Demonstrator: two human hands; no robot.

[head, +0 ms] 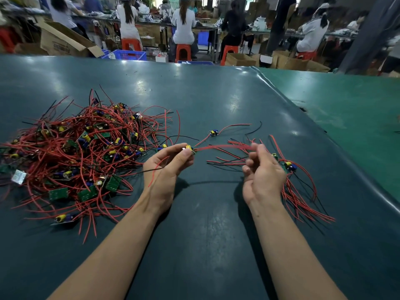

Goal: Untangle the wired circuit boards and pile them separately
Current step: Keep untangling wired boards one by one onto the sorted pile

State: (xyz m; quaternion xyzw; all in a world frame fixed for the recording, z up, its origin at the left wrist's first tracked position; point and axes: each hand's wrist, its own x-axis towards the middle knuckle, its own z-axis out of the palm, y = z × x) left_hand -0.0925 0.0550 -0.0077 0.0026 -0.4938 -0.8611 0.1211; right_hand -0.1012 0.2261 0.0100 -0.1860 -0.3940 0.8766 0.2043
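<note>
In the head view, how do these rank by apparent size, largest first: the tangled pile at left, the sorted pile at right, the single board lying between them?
1. tangled pile
2. sorted pile
3. single board, smallest by far
</note>
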